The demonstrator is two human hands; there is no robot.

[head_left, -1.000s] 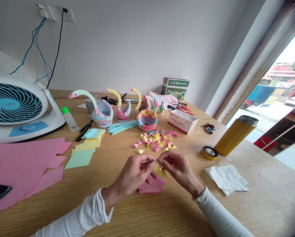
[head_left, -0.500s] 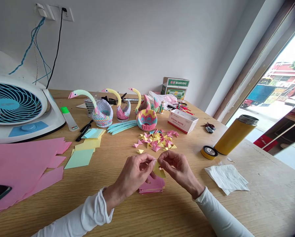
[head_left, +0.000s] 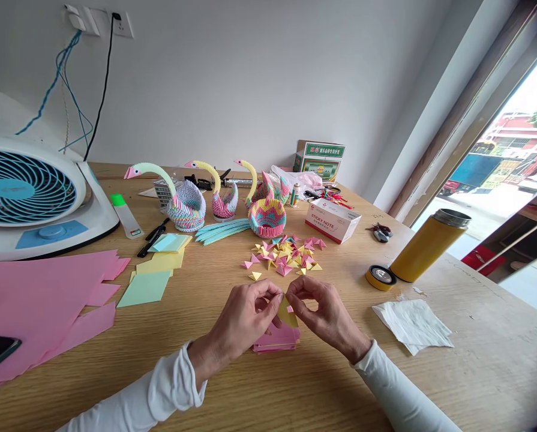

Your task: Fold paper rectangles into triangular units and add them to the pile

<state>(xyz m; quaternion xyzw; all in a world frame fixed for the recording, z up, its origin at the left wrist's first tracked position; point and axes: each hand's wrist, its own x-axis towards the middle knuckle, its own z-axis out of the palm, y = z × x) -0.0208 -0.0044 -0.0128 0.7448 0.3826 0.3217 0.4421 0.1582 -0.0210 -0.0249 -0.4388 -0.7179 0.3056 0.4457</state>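
Observation:
A small piece of yellow paper (head_left: pixel 287 314) is pinched between my two hands, its lower part hanging between them. My left hand (head_left: pixel 250 309) grips its left side with thumb and fingers closed. On the other side, my right hand (head_left: pixel 320 312) pinches the upper right edge. Just below lies a stack of pink paper slips (head_left: pixel 275 341), partly hidden by the yellow paper and my left fingers. Beyond my hands, a pile of folded pink and yellow paper triangles (head_left: pixel 286 257) is spread on the table.
Several paper swans (head_left: pixel 186 207) and a pink-yellow paper bowl (head_left: pixel 267 217) stand behind. A sticky note box (head_left: pixel 332 221), a yellow flask (head_left: pixel 430 246), its lid (head_left: pixel 380 277) and a tissue (head_left: pixel 413 324) are right. Pink sheets (head_left: pixel 38 306) and a fan (head_left: pixel 38 192) are left.
The yellow paper has turned slightly between my fingers, and its lower edge now looks more slanted. Both hands stay almost in place, my right fingers shifting a little.

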